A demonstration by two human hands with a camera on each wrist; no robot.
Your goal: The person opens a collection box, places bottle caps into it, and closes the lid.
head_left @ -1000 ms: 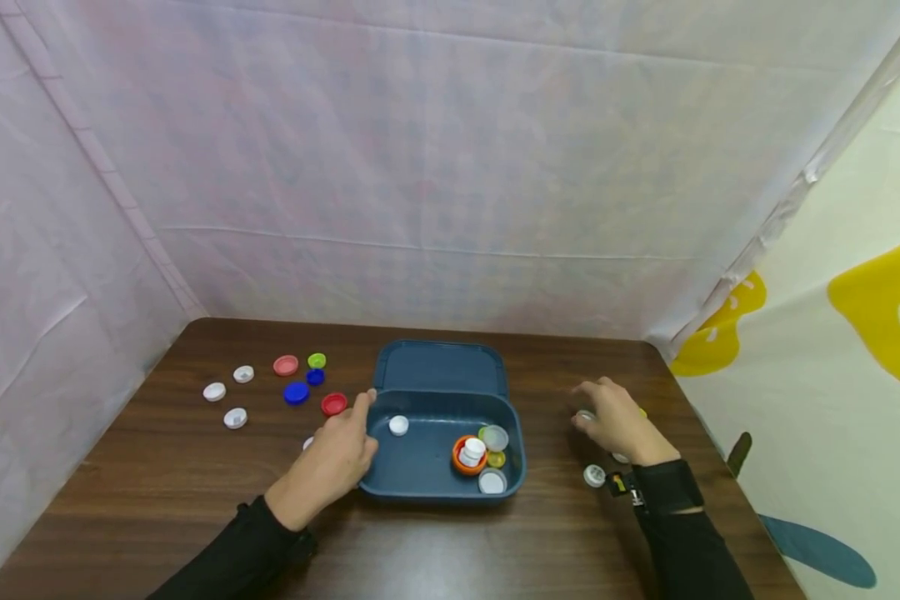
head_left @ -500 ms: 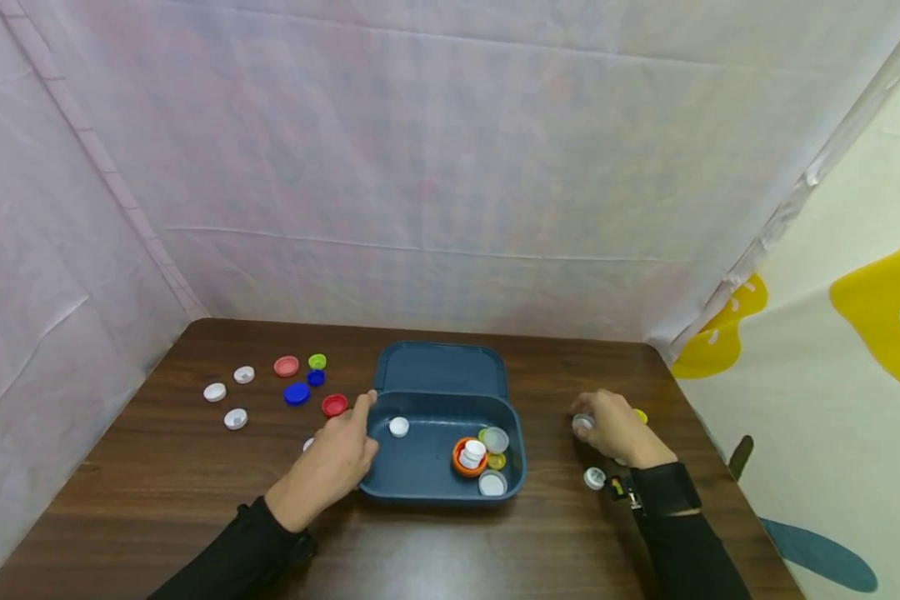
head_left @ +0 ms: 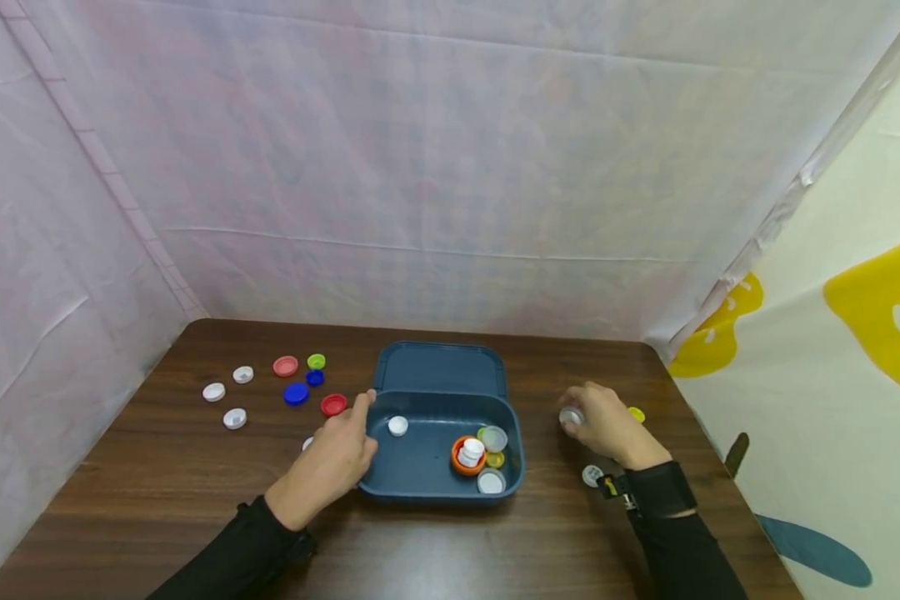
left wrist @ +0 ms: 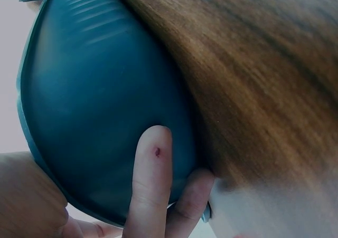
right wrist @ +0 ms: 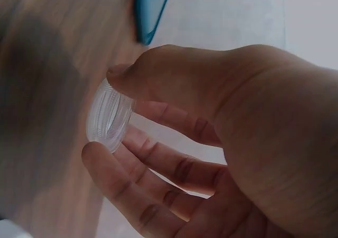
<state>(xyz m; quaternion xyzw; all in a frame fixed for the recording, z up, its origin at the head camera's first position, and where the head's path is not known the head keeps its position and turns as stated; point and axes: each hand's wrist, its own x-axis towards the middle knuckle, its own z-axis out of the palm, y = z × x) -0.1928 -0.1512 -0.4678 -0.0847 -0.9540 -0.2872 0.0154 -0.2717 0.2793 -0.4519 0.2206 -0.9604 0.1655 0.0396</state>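
Observation:
In the head view my left hand (head_left: 328, 460) holds the left side of a dark blue plastic box (head_left: 420, 492). The left wrist view shows two fingers (left wrist: 153, 174) lying against the box's outer wall (left wrist: 100, 95), with the rest of the hand at its rim. Off to the box's right, my right hand (head_left: 607, 423) pinches a clear ridged bottle cap (right wrist: 108, 116) between thumb and fingertips, raised off the table. Inside the box are a white cap (head_left: 397, 426), an orange cap (head_left: 461, 469) with white ones stacked in it, and several clear and yellow-green caps.
Loose caps lie left of the box: white (head_left: 235, 418), pink (head_left: 285, 366), blue (head_left: 296, 394), red (head_left: 333, 405) and green (head_left: 316, 362). By the right wrist are a white cap (head_left: 592, 476) and a yellow cap (head_left: 637, 414). The box's lid (head_left: 441, 368) lies folded back behind it.
My right hand reached down, took the clear cap from the table, and has moved slightly left with it. My left hand and the box stay put.

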